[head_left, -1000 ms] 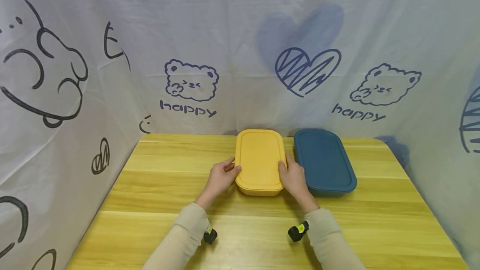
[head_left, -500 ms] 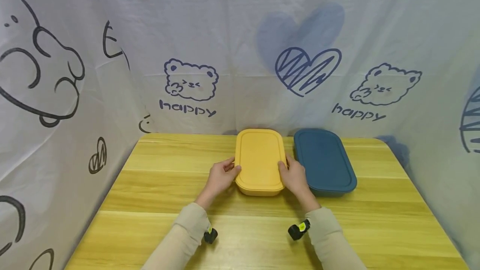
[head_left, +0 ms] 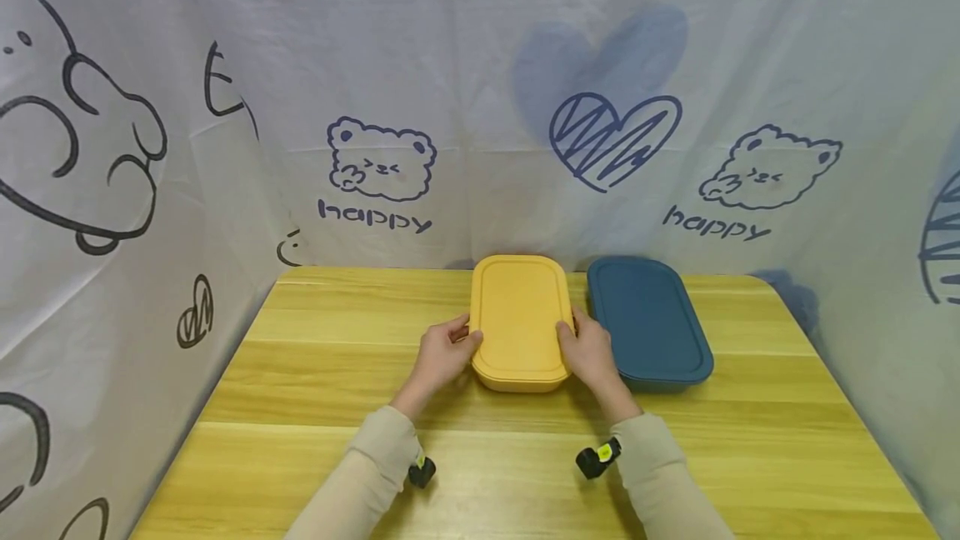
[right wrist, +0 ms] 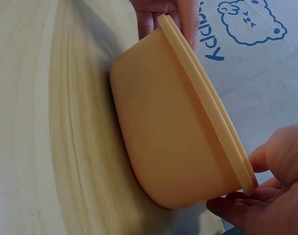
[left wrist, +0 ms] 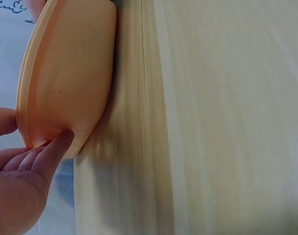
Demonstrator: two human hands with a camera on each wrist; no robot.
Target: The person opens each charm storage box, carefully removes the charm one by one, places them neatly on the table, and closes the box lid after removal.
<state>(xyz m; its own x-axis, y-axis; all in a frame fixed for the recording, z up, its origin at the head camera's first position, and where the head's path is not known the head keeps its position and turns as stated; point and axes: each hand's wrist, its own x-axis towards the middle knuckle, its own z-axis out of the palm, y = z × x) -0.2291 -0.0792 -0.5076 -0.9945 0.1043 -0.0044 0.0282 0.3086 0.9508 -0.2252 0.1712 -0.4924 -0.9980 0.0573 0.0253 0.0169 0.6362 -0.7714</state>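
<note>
A yellow rectangular food container (head_left: 521, 319) with a fitted lid is at the back middle of the table, between both hands. My left hand (head_left: 442, 352) grips its left side, thumb on the lid's edge and fingers under the rim. On the opposite side my right hand (head_left: 588, 348) holds it the same way. In the left wrist view, fingertips press the container's side wall (left wrist: 73, 63). The right wrist view shows the lid rim (right wrist: 208, 98) seated on the body. Whether its whole base touches the table is hard to tell.
Close by on the right stands a dark blue lidded container (head_left: 651, 323), very near the right hand. The wooden table (head_left: 510, 473) ends at a white printed cloth (head_left: 480, 190) behind, which also hangs at both sides.
The far end of the yellow container appears very slightly higher in the head view. Both hands keep the same hold, and the blue container has stayed in place.
</note>
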